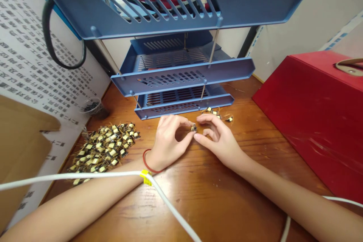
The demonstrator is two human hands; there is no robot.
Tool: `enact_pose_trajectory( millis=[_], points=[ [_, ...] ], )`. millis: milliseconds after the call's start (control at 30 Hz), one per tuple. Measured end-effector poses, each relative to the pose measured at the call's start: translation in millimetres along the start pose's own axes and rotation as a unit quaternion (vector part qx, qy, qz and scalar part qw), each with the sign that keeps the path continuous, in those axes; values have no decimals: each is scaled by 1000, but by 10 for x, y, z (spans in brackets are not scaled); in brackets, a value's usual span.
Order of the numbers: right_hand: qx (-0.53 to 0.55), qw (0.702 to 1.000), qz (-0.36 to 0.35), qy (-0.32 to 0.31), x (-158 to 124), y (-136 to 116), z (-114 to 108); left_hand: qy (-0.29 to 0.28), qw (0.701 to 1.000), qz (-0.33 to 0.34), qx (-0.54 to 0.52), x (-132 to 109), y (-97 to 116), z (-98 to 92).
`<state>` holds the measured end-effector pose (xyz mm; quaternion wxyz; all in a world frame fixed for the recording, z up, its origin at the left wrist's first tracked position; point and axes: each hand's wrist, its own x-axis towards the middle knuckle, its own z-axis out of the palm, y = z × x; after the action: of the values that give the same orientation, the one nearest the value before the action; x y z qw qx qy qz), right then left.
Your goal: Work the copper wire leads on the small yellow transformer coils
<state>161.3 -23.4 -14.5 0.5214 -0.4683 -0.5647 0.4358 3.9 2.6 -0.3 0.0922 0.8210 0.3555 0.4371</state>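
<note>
Left hand (170, 136) pinching small dark component (193, 128) — right hand (217, 135) loosely parted alongside. Large yellow-and-black component pile (112, 152) at left, small similar cluster (214, 113) beyond hands — finished share unclear.

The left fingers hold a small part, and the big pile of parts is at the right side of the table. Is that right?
Not quite: the head view shows the big pile at the left side of the table. The left fingers do hold a small part.

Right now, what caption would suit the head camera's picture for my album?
Left hand pinching a small part, right hand close by, in front of a blue tiered rack.
</note>
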Motion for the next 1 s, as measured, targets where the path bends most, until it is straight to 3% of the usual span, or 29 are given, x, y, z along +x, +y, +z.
enact_pose_trajectory(
  millis=[167,300,400,467,567,667,767,900,1000],
  points=[
    [-141,987,-81,-10,-2,-20,-32,-19,1000,10,12,-19,-8,8],
    [-129,989,-74,-13,-3,-11,-28,-54,998,5,-29,-14,-11,19],
    [-94,994,-51,-13,6,7,-30,-85,986,-58,-130,5,-12,26],
    [-70,997,-40,-10,16,12,-36,-108,957,-127,-237,20,-25,38],
    [-43,999,-30,-1,32,5,-41,-139,881,-226,-392,41,-64,61],
    [-27,999,-24,8,44,-7,-39,-170,832,-274,-452,55,-95,72],
    [-21,999,-19,17,53,-14,-34,-207,843,-269,-418,62,-95,65],
    [-10,999,-24,23,61,-13,-29,-225,887,-226,-334,71,-68,49],
    [0,999,-24,23,63,-12,-30,-245,894,-208,-312,77,-47,40]
  ],
)
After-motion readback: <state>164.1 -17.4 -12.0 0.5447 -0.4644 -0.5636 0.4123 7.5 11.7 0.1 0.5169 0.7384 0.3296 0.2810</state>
